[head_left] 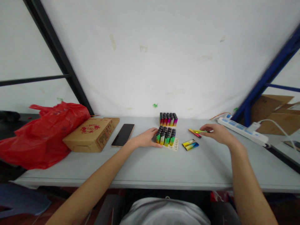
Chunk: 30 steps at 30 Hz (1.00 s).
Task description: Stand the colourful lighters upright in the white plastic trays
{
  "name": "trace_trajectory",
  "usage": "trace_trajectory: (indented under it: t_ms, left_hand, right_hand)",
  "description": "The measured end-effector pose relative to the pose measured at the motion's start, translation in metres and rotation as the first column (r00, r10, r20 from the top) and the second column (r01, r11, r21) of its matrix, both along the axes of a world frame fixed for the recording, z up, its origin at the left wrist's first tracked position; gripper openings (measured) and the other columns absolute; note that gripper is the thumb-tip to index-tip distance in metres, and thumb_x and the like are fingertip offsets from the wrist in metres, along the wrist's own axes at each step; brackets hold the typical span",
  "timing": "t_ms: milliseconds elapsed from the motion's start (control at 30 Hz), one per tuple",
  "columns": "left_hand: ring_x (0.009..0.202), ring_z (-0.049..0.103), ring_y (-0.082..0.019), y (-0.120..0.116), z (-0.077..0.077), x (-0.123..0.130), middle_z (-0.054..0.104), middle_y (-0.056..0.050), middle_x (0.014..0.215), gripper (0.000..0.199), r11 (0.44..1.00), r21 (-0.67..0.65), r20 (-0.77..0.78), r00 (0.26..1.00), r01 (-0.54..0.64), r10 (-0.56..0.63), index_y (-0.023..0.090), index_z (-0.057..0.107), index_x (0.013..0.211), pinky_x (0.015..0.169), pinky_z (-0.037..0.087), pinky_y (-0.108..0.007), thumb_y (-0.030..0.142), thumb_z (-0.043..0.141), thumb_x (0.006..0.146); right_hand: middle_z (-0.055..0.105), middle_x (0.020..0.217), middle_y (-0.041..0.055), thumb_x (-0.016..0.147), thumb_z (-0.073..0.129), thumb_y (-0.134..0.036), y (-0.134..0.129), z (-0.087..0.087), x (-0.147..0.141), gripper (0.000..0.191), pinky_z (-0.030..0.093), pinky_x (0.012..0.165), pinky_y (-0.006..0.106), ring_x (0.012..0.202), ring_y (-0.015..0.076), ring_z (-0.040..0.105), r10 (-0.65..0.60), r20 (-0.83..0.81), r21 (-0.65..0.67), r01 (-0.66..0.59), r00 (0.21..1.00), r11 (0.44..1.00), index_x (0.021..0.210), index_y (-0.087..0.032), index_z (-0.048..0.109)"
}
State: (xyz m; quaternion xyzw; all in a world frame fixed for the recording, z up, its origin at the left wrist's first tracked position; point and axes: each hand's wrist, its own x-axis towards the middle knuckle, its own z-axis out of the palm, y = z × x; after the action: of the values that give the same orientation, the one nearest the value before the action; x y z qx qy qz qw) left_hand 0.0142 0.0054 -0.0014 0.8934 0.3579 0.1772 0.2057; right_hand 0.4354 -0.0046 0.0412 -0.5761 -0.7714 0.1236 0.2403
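Note:
Green and yellow lighters stand upright in rows in a white holed tray, whose near and right holes show bare. Against the left side of this group rests my left hand, thumb in front and fingers behind, gripping the tray of lighters. Behind it stands a second block of red, purple and yellow lighters. My right hand pinches a yellow lighter, just above a red lighter lying on the table. Nearer, a yellow lighter and a blue-yellow one lie side by side.
To the left are a black phone, a cardboard box and a red plastic bag. A white power strip with a plugged-in charger lies at the right. Open cartons sit beyond the blue frame. A white wall stands behind.

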Motion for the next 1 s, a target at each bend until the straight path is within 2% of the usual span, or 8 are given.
trace_trajectory:
  t_ms: [233, 433, 533, 600, 700, 767, 833, 1000]
  left_hand:
    - [0.140, 0.052, -0.037, -0.001, 0.002, 0.001, 0.053, -0.018, 0.152, 0.093, 1.000, -0.018, -0.024, 1.000, -0.018, 0.018, 0.014, 0.053, 0.148, 0.122, 0.039, -0.045, 0.067, 0.080, 0.078]
    - [0.140, 0.052, -0.037, -0.004, 0.005, 0.002, 0.053, -0.018, 0.153, 0.089, 1.000, -0.024, -0.019, 1.000, -0.011, 0.011, 0.016, 0.052, 0.149, 0.123, 0.038, -0.047, 0.065, 0.081, 0.079]
    - [0.142, 0.050, -0.037, -0.004, 0.005, 0.002, 0.053, -0.019, 0.153, 0.091, 1.000, -0.022, -0.020, 1.000, -0.014, 0.014, 0.014, 0.052, 0.149, 0.124, 0.037, -0.048, 0.064, 0.081, 0.079]
    - [0.141, 0.050, -0.038, -0.004, 0.005, 0.002, 0.053, -0.019, 0.153, 0.093, 1.000, -0.022, -0.015, 1.000, -0.017, 0.017, 0.014, 0.052, 0.149, 0.124, 0.037, -0.048, 0.064, 0.082, 0.078]
    - [0.139, 0.053, -0.038, -0.004, 0.005, 0.003, 0.054, -0.018, 0.153, 0.092, 1.000, -0.023, 0.010, 1.000, -0.017, 0.018, 0.016, 0.053, 0.149, 0.122, 0.040, -0.049, 0.064, 0.082, 0.077]
    - [0.138, 0.054, -0.038, -0.004, 0.004, 0.003, 0.055, -0.018, 0.152, 0.089, 1.000, -0.025, 0.019, 1.000, -0.013, 0.014, 0.017, 0.055, 0.147, 0.121, 0.041, -0.048, 0.065, 0.083, 0.076]
    - [0.138, 0.054, -0.037, -0.003, 0.004, 0.003, 0.056, -0.017, 0.151, 0.088, 1.000, -0.021, 0.014, 1.000, -0.008, 0.009, 0.017, 0.056, 0.145, 0.121, 0.041, -0.047, 0.064, 0.083, 0.076]
    - [0.138, 0.054, -0.036, -0.002, 0.003, 0.002, 0.055, -0.018, 0.150, 0.086, 1.000, -0.005, 0.005, 1.000, 0.008, -0.008, 0.016, 0.055, 0.146, 0.122, 0.039, -0.046, 0.062, 0.082, 0.079]
  right_hand:
    - [0.080, 0.107, 0.0123, 0.070, 0.085, -0.063, -0.005, 0.009, -0.019, 0.055, 0.060, 0.091, 0.047, 0.100, 0.0323, 0.074, 0.050, -0.406, 0.148, 0.012, 0.913, 0.989, 0.105, -0.021, 0.079]
    - [0.079, 0.117, 0.0133, 0.069, 0.090, -0.056, -0.016, 0.018, -0.046, 0.045, 0.055, 0.104, 0.051, 0.112, 0.0328, 0.071, 0.014, -0.746, 0.071, 0.059, 0.666, 0.996, 0.095, -0.020, 0.081]
    - [0.077, 0.123, 0.0123, 0.075, 0.086, -0.058, -0.021, 0.022, -0.065, 0.044, 0.056, 0.103, 0.046, 0.116, 0.0301, 0.070, 0.023, -0.780, 0.020, -0.012, 0.625, 1.000, 0.096, -0.021, 0.078]
    - [0.078, 0.117, 0.0111, 0.081, 0.079, -0.063, -0.024, 0.023, -0.081, 0.046, 0.060, 0.093, 0.041, 0.108, 0.0261, 0.072, 0.026, -0.779, -0.018, -0.064, 0.626, 0.998, 0.099, -0.022, 0.071]
    - [0.075, 0.084, 0.0026, 0.085, 0.071, -0.069, -0.024, 0.018, -0.105, 0.048, 0.060, 0.071, 0.033, 0.074, 0.0181, 0.070, -0.003, -0.805, -0.092, -0.121, 0.594, 0.988, 0.099, -0.026, 0.057]
    - [0.060, 0.063, -0.0065, 0.087, 0.065, -0.071, -0.021, 0.011, -0.117, 0.048, 0.052, 0.056, 0.027, 0.052, 0.0127, 0.054, -0.015, -0.784, -0.122, -0.130, 0.620, 0.984, 0.100, -0.027, 0.052]
    - [0.050, 0.057, -0.0094, 0.089, 0.059, -0.073, -0.018, 0.002, -0.123, 0.048, 0.041, 0.048, 0.024, 0.046, 0.0112, 0.041, -0.017, -0.700, -0.106, -0.080, 0.714, 0.991, 0.100, -0.027, 0.053]
    - [0.053, 0.060, -0.0011, 0.094, 0.046, -0.073, -0.015, -0.011, -0.119, 0.056, 0.035, 0.057, 0.029, 0.059, 0.0157, 0.048, -0.022, -0.348, 0.087, 0.055, 0.937, 0.995, 0.075, -0.022, 0.058]
